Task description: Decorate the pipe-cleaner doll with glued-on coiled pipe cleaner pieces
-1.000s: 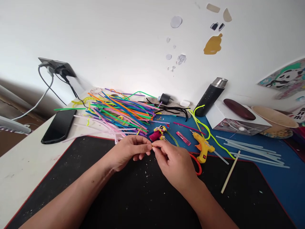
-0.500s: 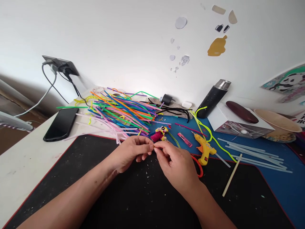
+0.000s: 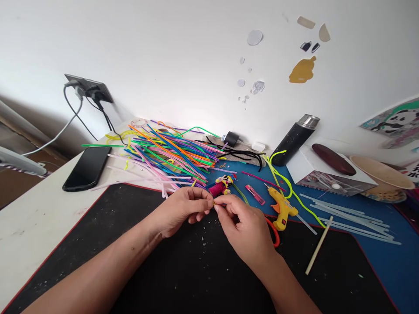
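Observation:
My left hand (image 3: 186, 208) and my right hand (image 3: 245, 224) meet fingertip to fingertip above the black mat (image 3: 203, 279). Thumb and forefinger of each are pinched on a tiny yellowish piece (image 3: 214, 203), mostly hidden and too small to name. Just beyond the fingertips lies a small doll-like figure (image 3: 218, 188) with a magenta body and a yellow and blue head. Beside my right hand, red-handled scissors (image 3: 276, 233) are partly covered by it. A yellow glue gun (image 3: 282, 209) rests to the right, near a small pink packet (image 3: 255, 195).
A heap of coloured pipe cleaners (image 3: 173, 152) spreads at the back left, near a black phone (image 3: 87, 169). Glue sticks (image 3: 353, 216) and a pale stick (image 3: 319, 245) lie right. A black flask (image 3: 296, 139), a white box (image 3: 330, 174) and a bowl (image 3: 376, 174) stand against the wall.
The view has shifted slightly, so the surroundings appear a little lower and further right. Both hands stay pinched together, with slightly more of the tiny yellowish piece showing.

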The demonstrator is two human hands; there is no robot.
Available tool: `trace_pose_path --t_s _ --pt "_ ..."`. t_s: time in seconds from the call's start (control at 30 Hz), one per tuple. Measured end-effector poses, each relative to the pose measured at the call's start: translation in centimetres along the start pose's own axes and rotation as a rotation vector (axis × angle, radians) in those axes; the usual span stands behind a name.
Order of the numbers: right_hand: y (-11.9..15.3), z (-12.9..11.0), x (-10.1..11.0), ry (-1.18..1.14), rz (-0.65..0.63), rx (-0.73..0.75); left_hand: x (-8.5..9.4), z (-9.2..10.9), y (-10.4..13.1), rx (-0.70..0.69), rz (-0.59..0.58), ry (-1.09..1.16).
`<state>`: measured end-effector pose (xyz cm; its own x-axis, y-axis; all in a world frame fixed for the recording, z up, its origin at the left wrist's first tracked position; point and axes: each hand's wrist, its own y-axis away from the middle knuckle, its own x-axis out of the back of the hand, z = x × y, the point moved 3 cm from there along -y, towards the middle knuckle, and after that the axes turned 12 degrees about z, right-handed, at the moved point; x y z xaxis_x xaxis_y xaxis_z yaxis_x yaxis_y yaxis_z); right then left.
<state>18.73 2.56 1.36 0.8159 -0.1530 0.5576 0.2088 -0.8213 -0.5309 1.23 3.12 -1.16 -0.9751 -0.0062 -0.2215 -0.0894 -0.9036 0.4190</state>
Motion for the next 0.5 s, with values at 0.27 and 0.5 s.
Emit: trace_pose_path --t_s 0.27,0.5 --pt "0.20 0.23 -0.19 0.007 -0.028 0.013 -0.02 -0.06 0.11 0.013 -0.006 0.031" --pt "0.10 0.30 -0.13 -0.011 -0.022 -0.006 0.12 -0.03 -0.03 0.001 -0.034 0.035"
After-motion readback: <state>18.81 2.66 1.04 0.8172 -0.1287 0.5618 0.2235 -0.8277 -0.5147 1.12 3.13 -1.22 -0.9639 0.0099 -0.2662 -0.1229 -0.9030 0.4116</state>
